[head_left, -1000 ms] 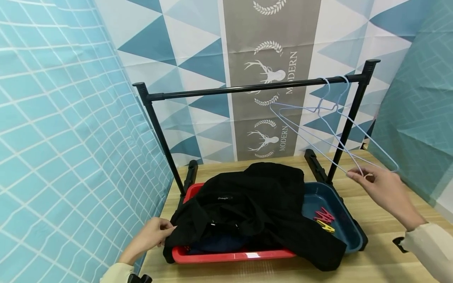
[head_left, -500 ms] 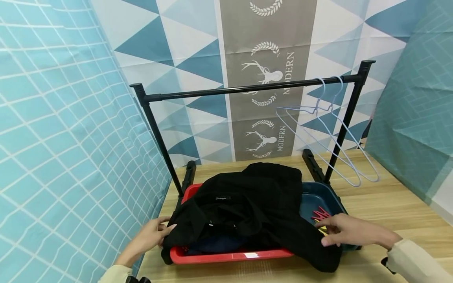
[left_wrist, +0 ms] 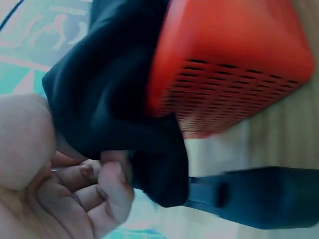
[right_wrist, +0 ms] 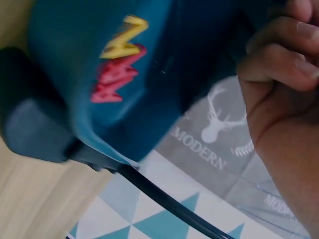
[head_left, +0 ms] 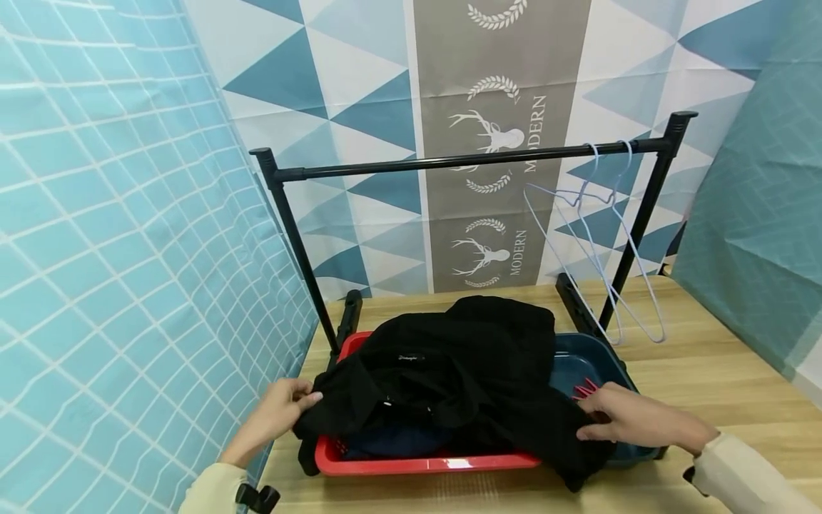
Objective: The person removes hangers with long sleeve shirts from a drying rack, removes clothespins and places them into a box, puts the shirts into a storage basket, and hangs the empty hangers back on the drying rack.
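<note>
A black collared shirt point(head_left: 488, 357) with a small neck label lies spread over a red basket point(head_left: 424, 465). My left hand point(head_left: 279, 407) pinches the shirt's left edge between thumb and fingers. In the left wrist view, black cloth point(left_wrist: 109, 94) runs down between the thumb and the curled fingers of that hand, beside the basket's slotted wall. At the other side my right hand point(head_left: 636, 417) grips the shirt's right part, near the dark blue tray point(head_left: 578, 353). The right wrist view shows curled fingers point(right_wrist: 279, 64), though the cloth there is hard to make out.
Two pale blue wire hangers point(head_left: 600, 264) hang at the right end of a black rack's bar point(head_left: 437, 164). Red pegs point(right_wrist: 117, 77) and a yellow peg point(right_wrist: 127, 37) lie in the blue tray. Dark blue cloth point(head_left: 398, 441) shows inside the basket.
My right hand has let go of a hanger, come down to the left and taken hold of the shirt's right part. The hangers have swung back. The left hand stays at the shirt's edge.
</note>
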A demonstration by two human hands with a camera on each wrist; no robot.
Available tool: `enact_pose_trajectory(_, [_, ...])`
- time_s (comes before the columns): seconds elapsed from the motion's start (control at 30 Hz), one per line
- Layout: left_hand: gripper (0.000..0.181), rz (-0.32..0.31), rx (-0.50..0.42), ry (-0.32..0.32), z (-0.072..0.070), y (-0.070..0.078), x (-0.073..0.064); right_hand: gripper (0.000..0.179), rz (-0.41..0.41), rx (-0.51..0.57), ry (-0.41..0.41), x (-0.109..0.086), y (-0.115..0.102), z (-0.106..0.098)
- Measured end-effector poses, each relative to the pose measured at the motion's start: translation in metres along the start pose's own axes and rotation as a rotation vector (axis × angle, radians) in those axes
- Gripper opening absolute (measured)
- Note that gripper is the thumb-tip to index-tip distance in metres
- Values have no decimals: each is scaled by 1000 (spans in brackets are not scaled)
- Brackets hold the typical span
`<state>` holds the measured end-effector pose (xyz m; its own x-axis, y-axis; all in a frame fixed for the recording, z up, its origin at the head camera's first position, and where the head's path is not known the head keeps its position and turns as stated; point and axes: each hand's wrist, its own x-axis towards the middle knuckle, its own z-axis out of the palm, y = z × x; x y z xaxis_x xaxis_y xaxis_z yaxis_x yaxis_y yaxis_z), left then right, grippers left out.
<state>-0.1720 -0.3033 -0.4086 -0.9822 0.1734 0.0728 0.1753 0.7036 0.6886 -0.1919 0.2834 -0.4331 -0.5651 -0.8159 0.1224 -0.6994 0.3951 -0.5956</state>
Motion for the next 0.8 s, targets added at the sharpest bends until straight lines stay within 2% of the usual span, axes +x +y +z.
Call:
enact_pose_trajectory(0.07, [39,55,45,52,-5,9,5,17,4,13,55,3,-4,-9])
enact_pose_trajectory(0.13, [39,98,59,73,-9,20,10,17,31,23,120,8,-12,-18])
enact_pose_trajectory(0.17, [39,116,70,70,-10,26,12,18,46,26,159,12,-16,-21])
enact_pose_trajectory(0.27, [32,264,138,48,-7,45,17,25,72,-15,297,28,-31,-25])
enact_pose_trajectory(0.37, [23,437,227,-40,5,58,24,35,58,-33,412,51,-47,-18])
enact_pose_trajectory(0.4, [19,489,249,-85,10,61,26,37,50,-38,434,59,-52,-13])
enact_pose_trajectory(0.47, [17,543,290,-205,20,65,29,37,32,-58,436,74,-59,-1])
enact_pose_trajectory(0.53, [13,545,329,-340,28,67,30,34,15,-86,377,87,-62,14])
enact_pose_trajectory(0.63, [22,466,387,-532,36,69,28,32,4,-183,210,98,-62,34])
enact_pose_trajectory(0.7, [36,396,421,-626,38,69,26,31,8,-216,92,102,-60,45])
enact_pose_trajectory(0.8, [50,305,476,-729,39,69,25,32,33,-222,-45,104,-59,53])
